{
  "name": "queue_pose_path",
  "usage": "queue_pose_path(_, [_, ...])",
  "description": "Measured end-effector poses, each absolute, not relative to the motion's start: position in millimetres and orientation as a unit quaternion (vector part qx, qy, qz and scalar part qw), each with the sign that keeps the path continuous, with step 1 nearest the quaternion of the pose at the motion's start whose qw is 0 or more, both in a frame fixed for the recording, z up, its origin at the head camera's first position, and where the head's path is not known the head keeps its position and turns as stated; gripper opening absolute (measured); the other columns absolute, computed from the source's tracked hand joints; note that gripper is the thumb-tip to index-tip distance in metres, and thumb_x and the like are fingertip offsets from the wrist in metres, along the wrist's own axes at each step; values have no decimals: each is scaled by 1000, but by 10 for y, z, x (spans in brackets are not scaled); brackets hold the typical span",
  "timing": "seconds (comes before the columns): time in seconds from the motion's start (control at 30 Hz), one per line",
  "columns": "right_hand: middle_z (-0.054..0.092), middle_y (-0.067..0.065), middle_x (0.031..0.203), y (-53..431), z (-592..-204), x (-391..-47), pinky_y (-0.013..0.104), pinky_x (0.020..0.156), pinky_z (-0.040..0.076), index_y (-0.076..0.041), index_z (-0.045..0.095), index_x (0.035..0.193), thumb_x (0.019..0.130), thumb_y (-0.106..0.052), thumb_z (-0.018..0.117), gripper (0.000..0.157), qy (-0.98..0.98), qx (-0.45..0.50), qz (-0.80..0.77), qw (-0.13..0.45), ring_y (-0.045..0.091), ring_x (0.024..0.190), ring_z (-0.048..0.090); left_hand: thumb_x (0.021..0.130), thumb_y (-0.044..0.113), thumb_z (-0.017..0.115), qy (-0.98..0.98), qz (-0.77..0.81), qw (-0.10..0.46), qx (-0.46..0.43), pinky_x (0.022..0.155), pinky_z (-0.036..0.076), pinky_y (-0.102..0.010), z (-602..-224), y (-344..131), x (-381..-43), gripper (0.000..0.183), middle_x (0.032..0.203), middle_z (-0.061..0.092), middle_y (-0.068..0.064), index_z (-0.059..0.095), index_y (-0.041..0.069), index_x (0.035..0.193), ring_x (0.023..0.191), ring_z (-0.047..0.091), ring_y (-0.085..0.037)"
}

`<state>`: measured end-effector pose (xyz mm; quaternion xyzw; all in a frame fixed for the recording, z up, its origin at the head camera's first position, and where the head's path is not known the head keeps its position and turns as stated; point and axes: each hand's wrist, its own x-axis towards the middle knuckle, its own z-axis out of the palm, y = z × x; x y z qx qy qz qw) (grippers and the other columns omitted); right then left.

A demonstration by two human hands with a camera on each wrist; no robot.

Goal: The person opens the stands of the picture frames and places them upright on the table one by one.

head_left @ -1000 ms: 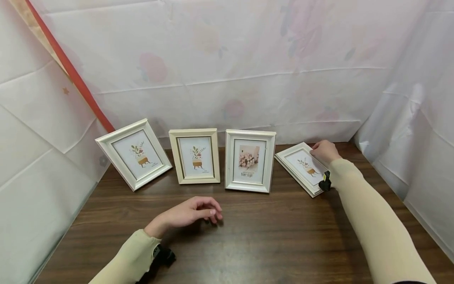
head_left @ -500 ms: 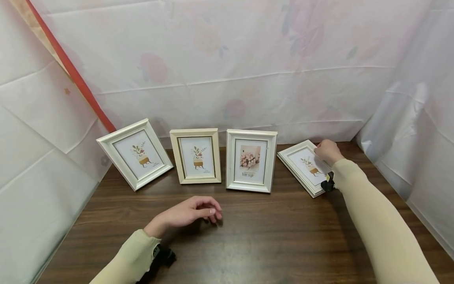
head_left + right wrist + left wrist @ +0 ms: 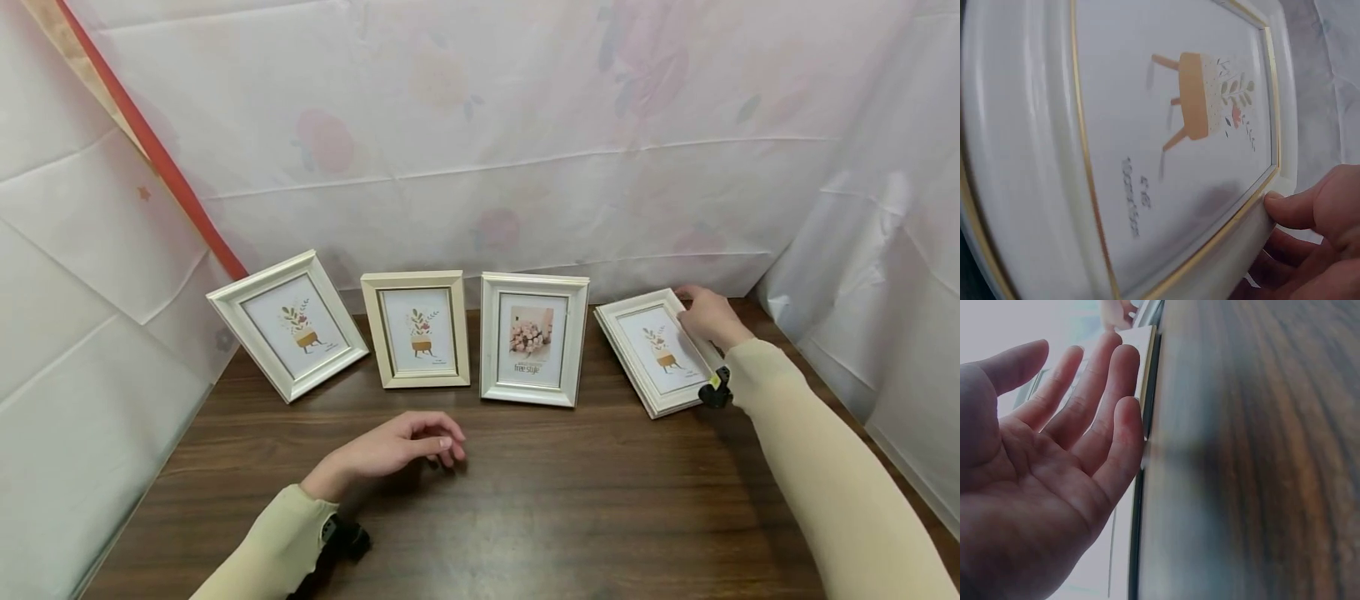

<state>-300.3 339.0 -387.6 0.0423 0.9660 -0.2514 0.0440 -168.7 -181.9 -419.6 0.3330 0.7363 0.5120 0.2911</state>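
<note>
At the right of the head view, my right hand [image 3: 712, 317] grips the upper right edge of a white picture frame [image 3: 663, 354] with a plant-pot print. The right wrist view shows the thumb [image 3: 1291, 209] on the face of the frame's border and the other fingers curled behind it. This frame leans back, turned slightly askew. My left hand [image 3: 390, 446] hovers low over the table in front of the others, fingers loosely bent and holding nothing. In the left wrist view its palm [image 3: 1029, 481] faces the camera.
Three more picture frames stand along the back: a tilted white one [image 3: 288, 327], a cream one [image 3: 461, 367] and a white one with a flower photo [image 3: 491, 333]. A pale curtain [image 3: 525, 100] hangs close behind them. All are on the dark wooden table [image 3: 540, 500].
My right hand has tipped the right picture frame more upright and turned it straighter, shifting it a little to the right. The left hand has barely moved.
</note>
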Motion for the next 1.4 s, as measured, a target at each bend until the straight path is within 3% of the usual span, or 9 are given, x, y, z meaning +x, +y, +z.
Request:
queue_pose_path(0.17, [25, 38, 151, 3445, -3812, -2946, 64, 101, 35, -6, 12, 159, 100, -5, 41, 66, 958, 29, -275, 72, 53, 131, 34, 105, 16, 51, 732, 524, 291, 325, 84, 55, -47, -4209, -1879, -1688, 28, 110, 69, -18, 58, -5, 122, 97, 67, -35])
queue_pose_path(0.2, [25, 39, 151, 3458, -3798, -2930, 62, 94, 41, -8, 9, 160, 99, -5, 40, 68, 957, 26, -279, 77, 52, 122, 44, 105, 16, 51, 731, 527, 292, 321, 84, 54, -48, -4209, -1891, -1689, 28, 110, 69, -19, 58, -5, 122, 97, 66, -35])
queue_pose_path(0.3, [25, 40, 150, 3496, -3744, -2874, 49, 70, 46, -12, 4, 160, 98, -2, 38, 72, 952, 14, -292, 86, 43, 95, 53, 105, 17, 51, 729, 534, 295, 311, 84, 54, -50, -4206, -1921, -1693, 30, 110, 68, -21, 57, -6, 123, 98, 65, -38])
queue_pose_path(0.37, [27, 40, 148, 3512, -3709, -2841, 40, 57, 40, -13, 4, 160, 96, 0, 37, 74, 951, 7, -296, 86, 35, 76, 48, 106, 18, 50, 729, 536, 294, 308, 84, 54, -51, -4202, -1939, -1696, 31, 111, 67, -22, 57, -6, 124, 99, 64, -40])
queue_pose_path(0.6, [44, 41, 131, 3563, -3560, -2681, 50, 75, 44, -6, 10, 158, 97, -4, 41, 69, 964, -13, -260, 56, 44, 101, 51, 106, 18, 50, 730, 540, 285, 308, 83, 54, -51, -4204, -1995, -1705, 30, 111, 66, -21, 57, -6, 123, 99, 64, -41])
queue_pose_path(0.9, [56, 36, 107, 3654, -3480, -2493, 42, 63, 50, -1, 22, 151, 99, -5, 52, 60, 958, -40, -284, -20, 42, 87, 61, 106, 17, 51, 744, 542, 267, 286, 84, 54, -52, -4179, -2129, -1742, 31, 111, 65, -23, 56, -8, 123, 99, 64, -42])
queue_pose_path(1.23, [55, 38, 113, 3735, -3470, -2262, 37, 59, 49, -1, 28, 146, 103, -10, 52, 50, 950, -48, -292, -96, 47, 92, 60, 106, 22, 51, 776, 544, 217, 234, 89, 53, -47, -4084, -2515, -1860, 37, 115, 64, -28, 53, -9, 126, 101, 65, -31])
queue_pose_path(1.33, [56, 34, 113, 3735, -3480, -2190, 26, 57, 46, -3, 32, 144, 104, -13, 51, 46, 946, -36, -294, -127, 42, 94, 59, 105, 22, 52, 782, 544, 207, 223, 88, 54, -45, -4100, -2605, -1863, 37, 114, 65, -27, 53, -9, 126, 101, 65, -30])
queue_pose_path(1.4, [57, 32, 111, 3730, -3490, -2148, 19, 55, 43, -4, 36, 142, 103, -14, 53, 44, 942, -31, -298, -155, 26, 92, 61, 105, 21, 52, 784, 544, 203, 219, 88, 54, -45, -4116, -2649, -1861, 37, 113, 65, -26, 53, -10, 126, 101, 66, -30])
